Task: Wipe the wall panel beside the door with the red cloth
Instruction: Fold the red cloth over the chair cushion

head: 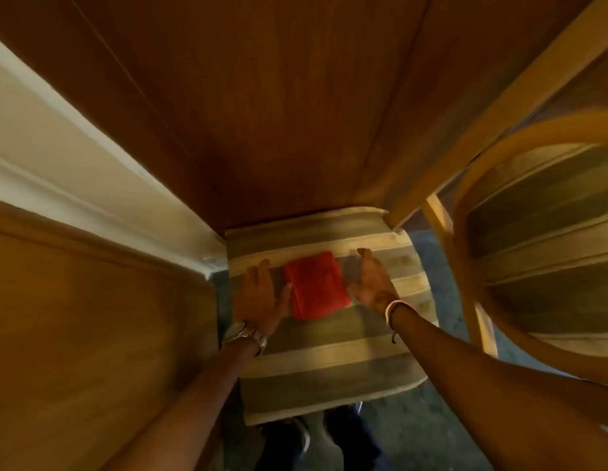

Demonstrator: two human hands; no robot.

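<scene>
The red cloth (314, 286) lies folded into a flat rectangle on the striped seat cushion (330, 362) of a chair, set against the foot of the wall panel (279, 113). The left hand (260, 295) rests flat and spread just beside the cloth's left edge, thumb touching it. The right hand (372, 278) is spread, palm turned inward, near the right edge; contact cannot be confirmed. Neither hand grips anything.

Judged from this layout, the task stands at its start: the cloth is not yet lifted and no wiping of the panel is evident. Pickup and wiping remain.

The panel is smooth, dark reddish-brown wood veneer with vertical grain and seam lines. The cloth appears soft and matte. The cushion is woven fabric in grey and cream bands. A second chair (533, 232) with a light curved bentwood frame stands to the right. A white moulded door frame (75, 171) runs along the left.
</scene>
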